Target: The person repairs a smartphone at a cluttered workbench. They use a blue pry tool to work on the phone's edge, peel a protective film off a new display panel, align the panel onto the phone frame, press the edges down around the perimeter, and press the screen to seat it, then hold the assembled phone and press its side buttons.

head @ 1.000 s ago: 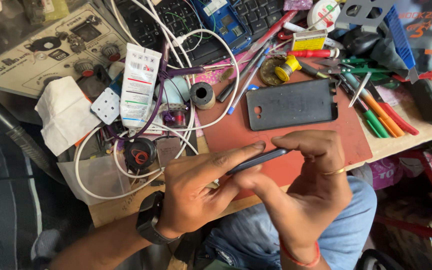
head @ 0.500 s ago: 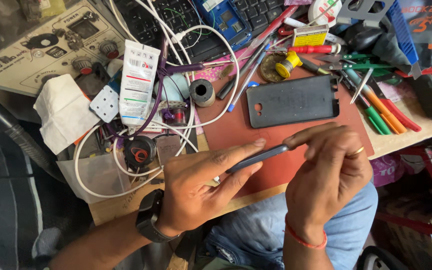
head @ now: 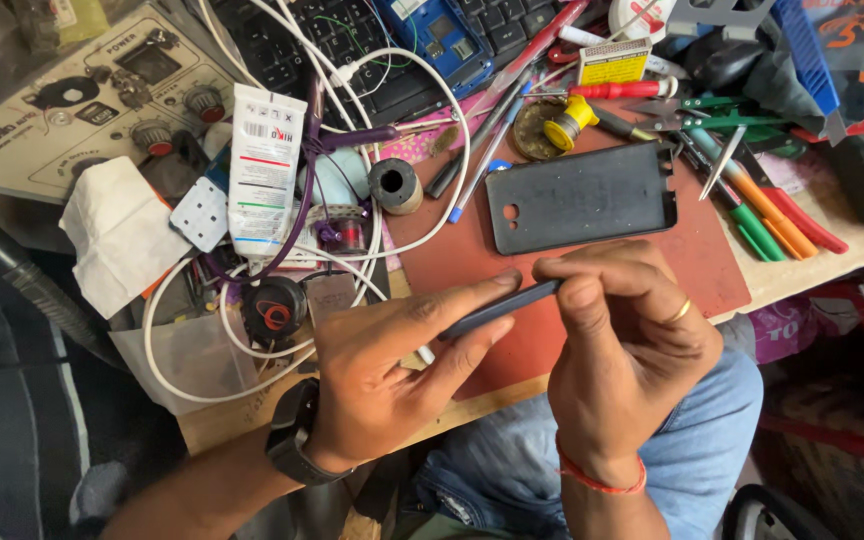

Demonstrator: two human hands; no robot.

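Observation:
Both my hands hold a thin dark phone (head: 497, 308), seen edge-on above the front edge of the red-brown mat (head: 712, 270). My left hand (head: 392, 375) cradles it from below, thumb along its top edge, a dark watch on the wrist. My right hand (head: 632, 350) pinches its right end with thumb and fingertips; it wears a ring and a red thread bracelet. A dark grey phone back cover (head: 582, 208) lies flat on the mat just beyond my hands.
A white tube (head: 264, 165), a tape roll (head: 395, 185), white cables (head: 372, 240), a grey power supply (head: 82, 100) and a white cloth (head: 122, 235) crowd the left. Screwdrivers and tweezers (head: 752, 200) lie to the right, a keyboard (head: 352, 50) at the back.
My right hand has shifted its grip on the phone's right end, fingers curling further over it. The phone stays edge-on between both hands.

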